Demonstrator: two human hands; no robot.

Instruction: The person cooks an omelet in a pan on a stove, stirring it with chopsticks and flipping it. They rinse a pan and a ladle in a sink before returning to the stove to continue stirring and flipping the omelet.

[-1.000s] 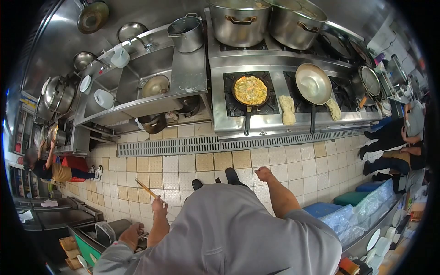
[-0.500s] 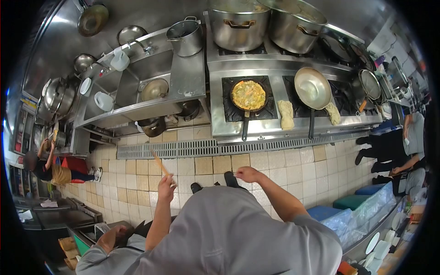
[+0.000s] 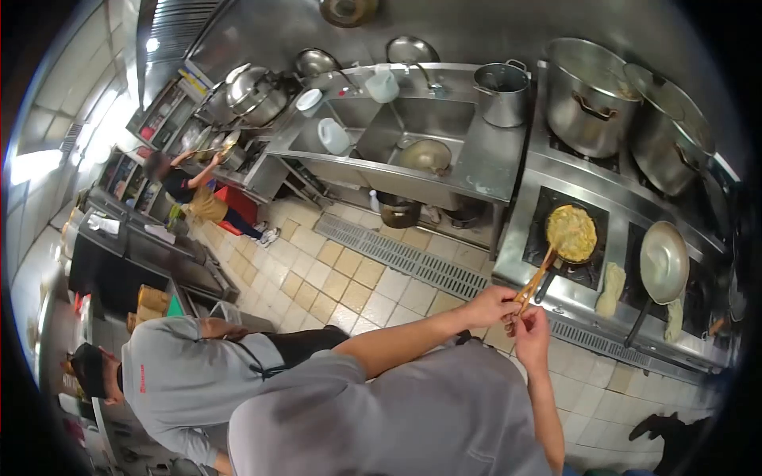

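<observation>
Left hand (image 3: 486,307) closed around wooden chopsticks (image 3: 540,274), right hand (image 3: 532,337) curled close by, its grip unclear, with yellow food (image 3: 571,232) in a pan on the right-hand stove (image 3: 516,255), where light, low contact should avoid tearing.

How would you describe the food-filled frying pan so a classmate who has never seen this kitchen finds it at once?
Find the steel stove, then the two stockpots at its back. In front of them sits a dark frying pan filled with yellow omelette-like food. Wooden chopsticks reach towards it, while the pale frying pan to its right holds no food.
</observation>
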